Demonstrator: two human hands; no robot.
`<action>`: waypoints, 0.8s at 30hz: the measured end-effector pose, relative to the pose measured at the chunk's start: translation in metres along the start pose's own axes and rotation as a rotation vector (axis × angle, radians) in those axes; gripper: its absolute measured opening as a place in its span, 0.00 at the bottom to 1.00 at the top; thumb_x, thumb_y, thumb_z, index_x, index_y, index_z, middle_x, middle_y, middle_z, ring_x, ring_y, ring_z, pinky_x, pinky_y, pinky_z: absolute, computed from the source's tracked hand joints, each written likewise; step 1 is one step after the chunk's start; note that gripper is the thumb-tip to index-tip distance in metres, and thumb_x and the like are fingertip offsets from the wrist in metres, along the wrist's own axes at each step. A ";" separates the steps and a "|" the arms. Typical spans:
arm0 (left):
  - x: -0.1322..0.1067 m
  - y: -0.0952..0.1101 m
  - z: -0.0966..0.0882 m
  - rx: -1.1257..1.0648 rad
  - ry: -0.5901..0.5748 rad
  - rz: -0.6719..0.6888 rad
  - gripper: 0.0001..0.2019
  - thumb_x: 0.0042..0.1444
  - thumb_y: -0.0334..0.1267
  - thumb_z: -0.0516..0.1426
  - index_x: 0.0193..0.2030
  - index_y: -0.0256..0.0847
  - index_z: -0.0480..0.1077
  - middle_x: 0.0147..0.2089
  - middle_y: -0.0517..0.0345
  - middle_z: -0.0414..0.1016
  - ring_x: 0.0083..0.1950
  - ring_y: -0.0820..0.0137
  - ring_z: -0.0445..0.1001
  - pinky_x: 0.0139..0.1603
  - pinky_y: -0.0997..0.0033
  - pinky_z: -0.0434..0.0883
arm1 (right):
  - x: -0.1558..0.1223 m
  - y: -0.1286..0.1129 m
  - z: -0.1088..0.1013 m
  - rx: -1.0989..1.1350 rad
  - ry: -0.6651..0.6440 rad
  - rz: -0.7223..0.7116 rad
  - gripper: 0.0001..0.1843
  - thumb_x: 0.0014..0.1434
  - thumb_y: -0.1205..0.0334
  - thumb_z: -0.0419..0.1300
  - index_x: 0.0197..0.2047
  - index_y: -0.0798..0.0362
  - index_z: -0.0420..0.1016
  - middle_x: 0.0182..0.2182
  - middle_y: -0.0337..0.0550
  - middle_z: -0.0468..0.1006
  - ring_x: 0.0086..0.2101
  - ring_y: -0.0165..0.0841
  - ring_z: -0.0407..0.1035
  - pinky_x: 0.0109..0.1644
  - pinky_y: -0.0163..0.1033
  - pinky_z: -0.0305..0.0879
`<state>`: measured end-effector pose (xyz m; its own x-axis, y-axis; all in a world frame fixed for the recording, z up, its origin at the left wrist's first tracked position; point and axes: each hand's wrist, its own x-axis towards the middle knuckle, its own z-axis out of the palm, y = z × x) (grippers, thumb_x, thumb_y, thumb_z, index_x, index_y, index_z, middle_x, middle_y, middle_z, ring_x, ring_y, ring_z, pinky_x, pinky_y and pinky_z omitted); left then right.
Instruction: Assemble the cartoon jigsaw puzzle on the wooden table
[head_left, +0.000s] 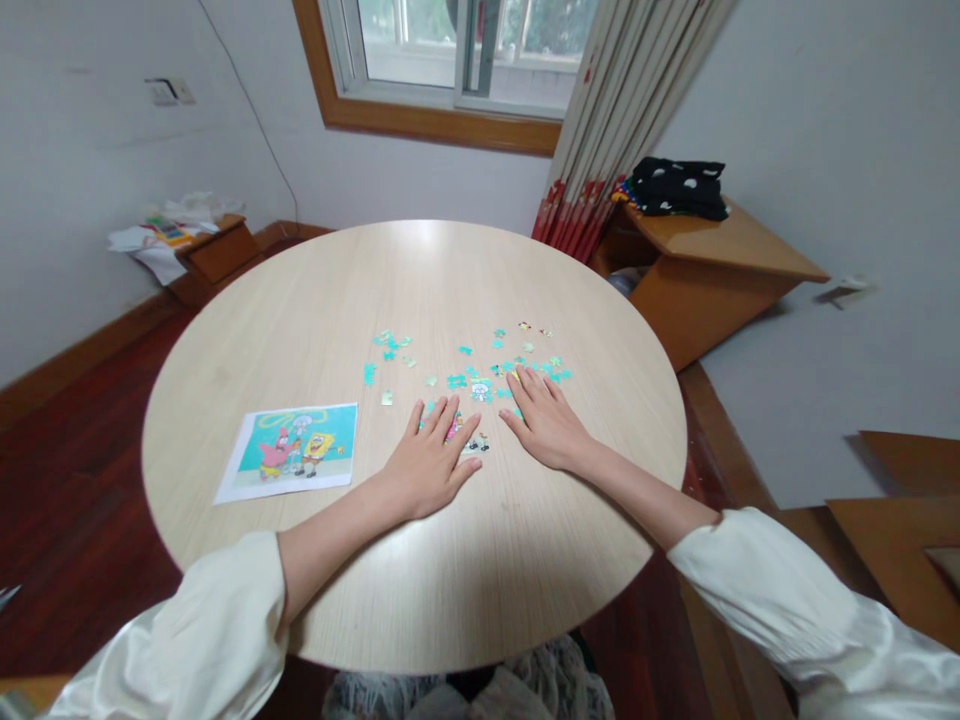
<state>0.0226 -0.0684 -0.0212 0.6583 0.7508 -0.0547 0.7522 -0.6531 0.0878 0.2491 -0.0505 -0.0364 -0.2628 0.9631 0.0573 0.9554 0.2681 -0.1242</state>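
My left hand (431, 460) lies flat with fingers spread over a partly joined patch of jigsaw puzzle (478, 443), covering much of it. Pink and grey bits of the picture show between and beside the fingers. To the right, my right hand (547, 420) rests palm down, fingers apart, its fingertips over several loose puzzle pieces (557, 375). Between the two hands is a piece group with a pale cartoon face (481, 391). More turquoise pieces (388, 342) are scattered beyond my left hand. A printed reference picture (296, 450) of cartoon figures lies left of my left hand.
Everything lies on a round, pale wooden table (420, 600). A wooden cabinet (720, 250) with dark folded cloth (679, 187) on it stands at the back right, beside a curtain (607, 120). Papers (169, 240) lie on a small wooden stand at the back left.
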 end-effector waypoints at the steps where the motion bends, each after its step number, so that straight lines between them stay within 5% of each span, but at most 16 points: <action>1: -0.001 0.000 0.000 0.000 0.001 0.000 0.31 0.69 0.55 0.40 0.73 0.42 0.49 0.75 0.41 0.42 0.75 0.52 0.41 0.71 0.43 0.43 | 0.000 0.000 0.000 0.008 0.013 0.002 0.38 0.68 0.44 0.37 0.71 0.62 0.49 0.70 0.58 0.47 0.69 0.44 0.40 0.71 0.55 0.41; 14: -0.005 0.010 -0.005 -0.020 0.024 0.009 0.30 0.68 0.53 0.44 0.70 0.38 0.54 0.74 0.38 0.47 0.74 0.48 0.47 0.70 0.43 0.47 | -0.006 0.000 0.000 0.063 0.104 -0.041 0.34 0.69 0.51 0.37 0.71 0.64 0.50 0.68 0.62 0.54 0.68 0.44 0.47 0.70 0.58 0.43; 18: -0.001 0.005 -0.013 -0.044 0.114 -0.020 0.28 0.69 0.49 0.43 0.67 0.31 0.58 0.71 0.38 0.54 0.72 0.50 0.53 0.70 0.45 0.52 | -0.008 -0.002 -0.002 0.058 0.171 -0.157 0.32 0.70 0.55 0.39 0.73 0.57 0.45 0.69 0.57 0.54 0.69 0.42 0.45 0.70 0.60 0.40; 24: 0.002 -0.002 -0.021 -0.069 0.150 -0.078 0.23 0.69 0.42 0.43 0.59 0.27 0.65 0.64 0.36 0.66 0.67 0.54 0.63 0.69 0.49 0.56 | -0.004 -0.019 -0.008 0.047 0.082 -0.303 0.30 0.70 0.55 0.40 0.69 0.62 0.54 0.67 0.59 0.56 0.68 0.42 0.47 0.70 0.58 0.40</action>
<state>0.0220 -0.0634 -0.0010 0.5824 0.8085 0.0848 0.7934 -0.5880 0.1575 0.2329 -0.0600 -0.0263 -0.5206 0.8350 0.1783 0.8276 0.5449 -0.1350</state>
